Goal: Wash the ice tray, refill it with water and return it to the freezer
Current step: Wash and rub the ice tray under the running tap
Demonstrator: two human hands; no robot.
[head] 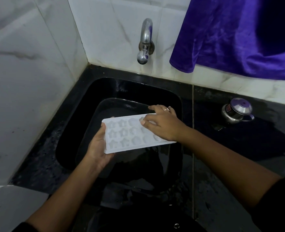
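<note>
A white ice tray (126, 133) with shaped moulds is held level over the black sink (81, 104), cavities facing up. My left hand (97, 148) grips its near-left end, thumb on the rim and fingers underneath. My right hand (161, 124) lies across the tray's right end, thumb on the moulds and fingers curled over the far edge. A chrome tap (145, 42) sticks out of the tiled wall above the sink. No water stream shows from it.
A dark basin (105, 106) sits inside the sink below the tray. A small steel pot with a lid (237, 110) stands on the wet black counter at the right. A purple cloth (235, 34) hangs at the upper right. White tiled walls close off the left and back.
</note>
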